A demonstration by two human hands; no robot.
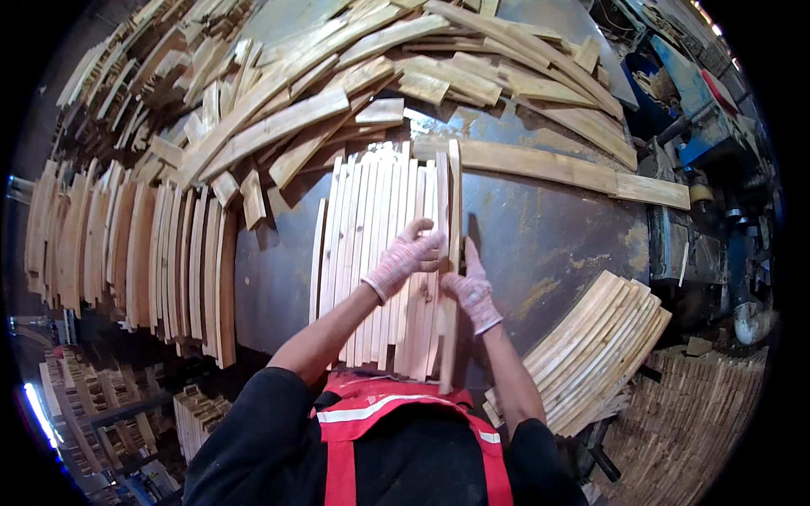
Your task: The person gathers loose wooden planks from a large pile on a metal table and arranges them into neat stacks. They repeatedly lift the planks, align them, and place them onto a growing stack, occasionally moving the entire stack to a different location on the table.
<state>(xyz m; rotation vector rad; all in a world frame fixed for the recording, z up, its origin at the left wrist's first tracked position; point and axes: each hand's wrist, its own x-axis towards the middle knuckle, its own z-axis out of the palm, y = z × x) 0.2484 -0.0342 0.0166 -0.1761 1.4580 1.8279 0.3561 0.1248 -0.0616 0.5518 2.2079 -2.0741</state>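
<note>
from my remote seat i take the row of strips as my landmark; it lies on the metal table directly in front of the wearer, strips side by side, their near ends uneven beside the red apron. the left hand, gloved, reaches over the right part of the row, fingers loosely bent; i cannot tell whether they close on any wood. the right hand, also gloved, is at the row's right edge, fingers straight and thumb set apart, next to the edge strip; whether it squeezes that strip i cannot tell. the edge strip reaches further toward the apron than its neighbours.

i read the step in hand as bringing the edge strip into line with the row. to my mind the next move calls for steady sideways pressure from the right hand, with the left keeping the inner strips from spreading, then evening the near ends.

beyond the row are a long board lying crosswise and a jumbled heap of boards. left of the row stands a packed stack; to its right, nearer the wearer, lies a fanned bundle.
</note>
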